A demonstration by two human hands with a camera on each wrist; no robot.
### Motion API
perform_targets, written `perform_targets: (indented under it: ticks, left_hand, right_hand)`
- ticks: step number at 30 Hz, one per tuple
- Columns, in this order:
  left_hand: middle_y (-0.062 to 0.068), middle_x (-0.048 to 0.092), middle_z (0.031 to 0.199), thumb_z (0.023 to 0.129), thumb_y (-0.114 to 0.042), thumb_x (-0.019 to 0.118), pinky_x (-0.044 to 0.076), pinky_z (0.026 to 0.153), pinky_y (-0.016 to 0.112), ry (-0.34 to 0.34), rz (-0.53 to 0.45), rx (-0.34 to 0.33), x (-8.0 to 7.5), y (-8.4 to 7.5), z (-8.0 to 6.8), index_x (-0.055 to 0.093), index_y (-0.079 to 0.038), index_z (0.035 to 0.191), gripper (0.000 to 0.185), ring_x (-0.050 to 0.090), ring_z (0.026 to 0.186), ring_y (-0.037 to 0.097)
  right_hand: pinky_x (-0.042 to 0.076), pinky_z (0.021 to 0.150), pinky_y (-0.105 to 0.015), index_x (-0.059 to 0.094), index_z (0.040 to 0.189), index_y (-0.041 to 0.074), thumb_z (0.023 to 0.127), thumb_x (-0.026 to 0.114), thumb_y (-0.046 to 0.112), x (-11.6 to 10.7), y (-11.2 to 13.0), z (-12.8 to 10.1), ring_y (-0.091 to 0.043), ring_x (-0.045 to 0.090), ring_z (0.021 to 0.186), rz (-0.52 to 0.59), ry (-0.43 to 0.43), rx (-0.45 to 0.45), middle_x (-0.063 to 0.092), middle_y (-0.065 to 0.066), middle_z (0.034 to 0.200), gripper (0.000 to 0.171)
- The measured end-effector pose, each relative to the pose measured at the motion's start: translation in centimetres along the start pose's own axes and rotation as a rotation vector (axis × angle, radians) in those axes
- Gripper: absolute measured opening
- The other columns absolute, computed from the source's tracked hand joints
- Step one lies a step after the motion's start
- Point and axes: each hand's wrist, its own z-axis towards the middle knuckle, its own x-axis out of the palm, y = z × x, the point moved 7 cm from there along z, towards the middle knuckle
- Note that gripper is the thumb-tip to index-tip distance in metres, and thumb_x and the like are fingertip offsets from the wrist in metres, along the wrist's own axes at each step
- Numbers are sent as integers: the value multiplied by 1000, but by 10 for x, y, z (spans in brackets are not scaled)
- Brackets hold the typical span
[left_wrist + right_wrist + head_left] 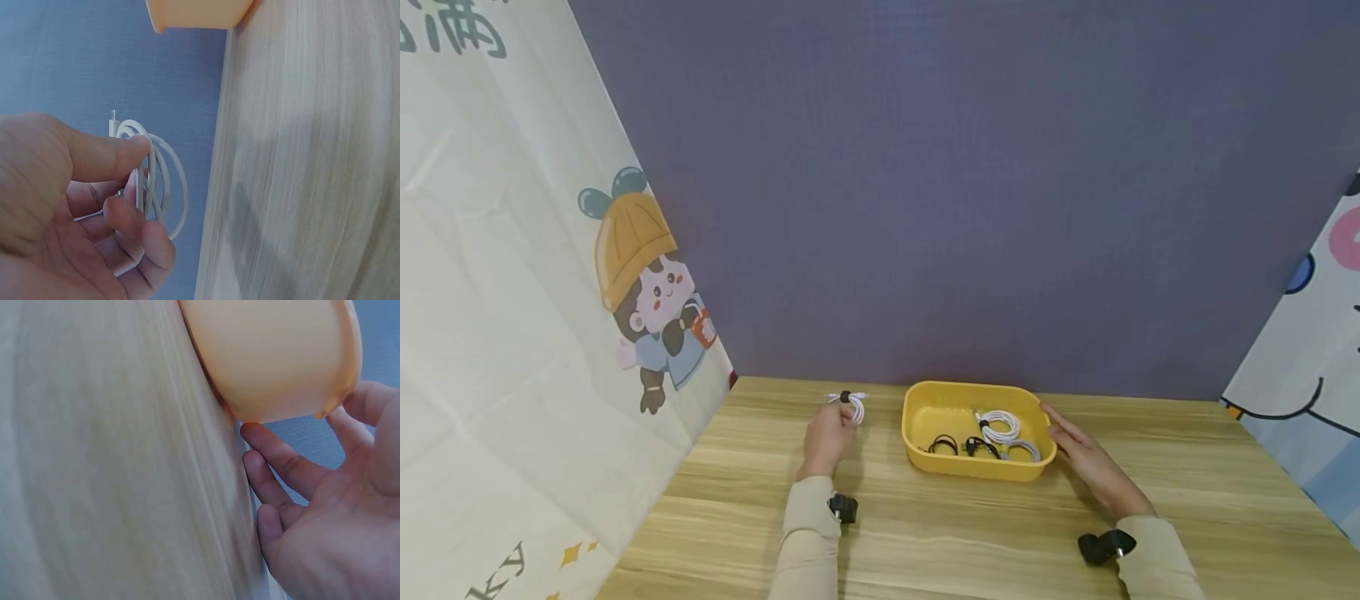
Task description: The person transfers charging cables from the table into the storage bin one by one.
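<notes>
My left hand (829,435) pinches a coiled white cable (852,406) bound with a dark strap, held just left of a yellow tray (917,410). In the left wrist view thumb and fingers (125,215) curl round the white coil (164,178). My right hand (1086,462) lies with straight fingers against the tray's right end; the right wrist view shows its fingers (278,465) touching the tray wall (275,356). Inside the tray lie white coiled cables (1000,427) and small black cables (942,445).
A wooden table (1187,500) carries everything. A purple wall (962,208) rises right behind the tray. Printed cloth panels (512,333) close in the left and right sides. Small black cameras (1105,546) are strapped to both wrists.
</notes>
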Motion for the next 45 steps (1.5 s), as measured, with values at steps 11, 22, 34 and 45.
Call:
perform_targets:
  ticks: [11, 22, 34, 45]
  left_hand:
    - [3, 68, 85, 89, -7, 72, 49, 68, 34, 15, -35, 32, 3, -5, 0, 70, -8, 94, 5, 60, 74, 18]
    - [3, 70, 87, 89, -8, 75, 52, 75, 37, -3, -56, 67, 1, -13, -1, 71, -10, 92, 5, 62, 79, 18]
    - [1, 69, 85, 84, -4, 77, 52, 75, 36, -26, -69, 145, 3, -20, 0, 71, -12, 88, 11, 62, 78, 16]
    - [1, 69, 85, 82, -1, 79, 52, 75, 36, -37, -83, 175, 3, -27, -1, 72, -12, 88, 15, 61, 78, 16]
  right_hand:
    - [19, 120, -64, 12, 166, 18, 112, 34, 44, 1, 1, 0, -47, 8, 155, -10, 4, -7, 6, -17, 172, 64]
    - [15, 121, -67, 11, 166, 18, 111, 34, 46, 0, 0, 0, -48, 5, 155, 5, 1, -7, 5, -17, 172, 66]
    - [18, 121, -64, 12, 166, 17, 112, 33, 45, 0, 1, 1, -46, 7, 156, -9, -6, -6, 7, -16, 172, 64]
    - [14, 121, -68, 10, 166, 19, 111, 34, 45, 1, 0, 1, -48, 4, 156, 18, 7, 2, 4, -17, 172, 65]
